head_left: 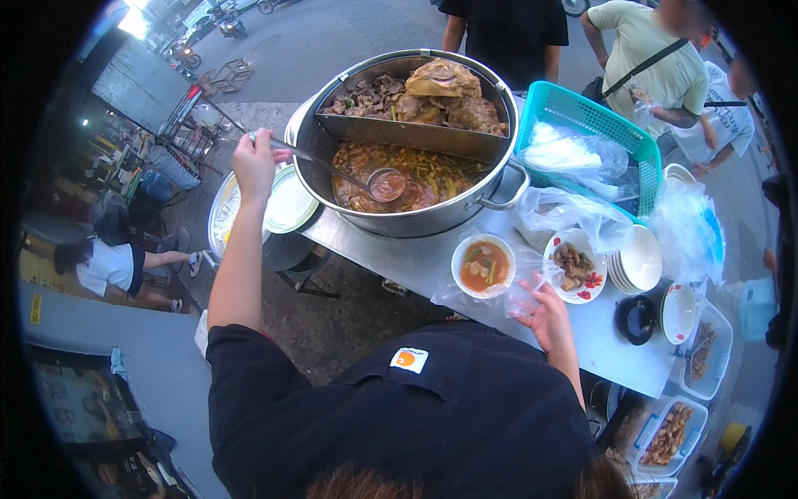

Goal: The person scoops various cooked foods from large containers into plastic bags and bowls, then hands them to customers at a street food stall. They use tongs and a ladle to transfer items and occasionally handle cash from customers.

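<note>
My left hand [256, 166] is closed on the handle of a metal ladle [387, 185]. The ladle's bowl rests in the brown stew [453, 170] in the front section of a large steel pot [407, 223]. Behind a metal divider sit chunks of cooked meat [445, 87]. My right hand [544, 320] pinches the edge of a clear plastic bag [519, 303]. This plastic lies around a white bowl [458, 268] of reddish soup with green pieces. Close to my right fingers stands a flowered bowl [588, 293] of chopped meat.
A teal basket [532, 116] of plastic bags stands right of the pot. White bowls [640, 258], a black bowl [635, 320] and food tubs [669, 432] line the right side. A round lid [289, 202] lies left of the pot. Several people stand beyond the metal table [628, 358].
</note>
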Tool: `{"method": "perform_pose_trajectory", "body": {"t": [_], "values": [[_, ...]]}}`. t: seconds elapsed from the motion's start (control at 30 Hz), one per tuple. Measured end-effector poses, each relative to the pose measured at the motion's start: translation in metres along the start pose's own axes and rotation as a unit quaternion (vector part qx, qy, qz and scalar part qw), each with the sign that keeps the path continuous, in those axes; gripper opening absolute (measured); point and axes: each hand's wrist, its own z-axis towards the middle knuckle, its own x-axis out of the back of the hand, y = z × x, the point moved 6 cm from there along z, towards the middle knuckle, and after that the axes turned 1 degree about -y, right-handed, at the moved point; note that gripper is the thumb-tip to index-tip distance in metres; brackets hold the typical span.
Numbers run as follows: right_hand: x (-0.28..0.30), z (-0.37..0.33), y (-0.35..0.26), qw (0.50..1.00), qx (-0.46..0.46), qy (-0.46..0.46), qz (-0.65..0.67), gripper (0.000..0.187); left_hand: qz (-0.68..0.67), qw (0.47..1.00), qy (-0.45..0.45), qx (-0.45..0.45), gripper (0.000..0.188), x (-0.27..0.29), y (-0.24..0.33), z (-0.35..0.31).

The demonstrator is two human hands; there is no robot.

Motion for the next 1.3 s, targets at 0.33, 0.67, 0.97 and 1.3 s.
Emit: {"method": "perform_pose_trajectory", "body": {"t": [0.33,0.67,0.97,1.3], "values": [[-0.022,0.016,0.019,0.997,-0.034,-0.068,0.002,0.062,-0.039,0.998,-0.039,-0.012,0.025,0.009,0.085,0.029],[0.002,0.01,-0.001,0.985,-0.036,0.039,-0.162,0.055,-0.103,0.986,-0.116,-0.055,0.023,0.013,0.173,0.039],[-0.012,-0.018,-0.022,0.989,-0.021,0.006,-0.146,0.057,-0.137,0.968,-0.202,-0.062,0.023,-0.038,0.184,-0.017],[-0.025,-0.019,-0.021,0.998,-0.036,-0.043,0.007,0.058,-0.123,0.939,-0.297,-0.119,0.022,-0.073,0.187,-0.159]]}}
